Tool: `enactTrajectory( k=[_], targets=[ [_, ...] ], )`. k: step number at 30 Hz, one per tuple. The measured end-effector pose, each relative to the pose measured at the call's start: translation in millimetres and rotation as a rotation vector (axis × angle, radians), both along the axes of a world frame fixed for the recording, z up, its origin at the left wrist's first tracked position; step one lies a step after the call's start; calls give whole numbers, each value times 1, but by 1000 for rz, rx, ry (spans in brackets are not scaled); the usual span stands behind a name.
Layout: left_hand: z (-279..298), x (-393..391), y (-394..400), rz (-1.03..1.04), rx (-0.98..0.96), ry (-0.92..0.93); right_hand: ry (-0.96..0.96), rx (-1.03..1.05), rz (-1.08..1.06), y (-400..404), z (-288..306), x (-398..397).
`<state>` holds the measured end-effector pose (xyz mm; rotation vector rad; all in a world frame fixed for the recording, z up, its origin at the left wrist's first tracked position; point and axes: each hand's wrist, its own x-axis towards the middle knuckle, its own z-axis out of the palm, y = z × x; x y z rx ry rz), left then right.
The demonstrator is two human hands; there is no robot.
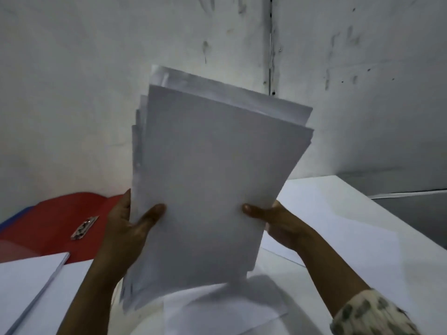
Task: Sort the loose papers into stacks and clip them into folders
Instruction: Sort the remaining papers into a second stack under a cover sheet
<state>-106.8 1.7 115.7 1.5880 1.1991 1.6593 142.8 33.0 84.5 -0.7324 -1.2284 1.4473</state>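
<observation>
Above table: both hands grip upright paper stack.

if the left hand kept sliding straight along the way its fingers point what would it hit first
The left hand grips the paper stack, fingers pointing up and away. Past the papers, the wall looks first in line; the red folder lies lower left, though depth is unclear.

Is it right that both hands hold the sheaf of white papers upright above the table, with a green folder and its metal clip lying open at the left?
Not quite: the folder is red, not green, as the head view shows. The rest stands: the left hand and right hand hold the sheaf of white papers upright above the table, and the metal clip lies on the open folder at the left.
</observation>
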Motion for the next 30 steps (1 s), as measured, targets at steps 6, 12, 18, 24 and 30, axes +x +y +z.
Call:
enactTrajectory(
  k=[6,12,18,24,30],
  targets=[
    [16,4,2,16,70,73,13,65,-173,1,16,-8],
    [6,18,7,30,-52,-126,-146,172,-455,-3,42,-7],
    [-19,22,1,-22,-102,-224,-156,166,-458,-15,18,-5],
    [-17,30,3,54,-101,-245,-131,177,-540,-17,32,-12],
    [6,30,8,37,49,-348,-79,310,-581,-22,56,-10]
  ],
)
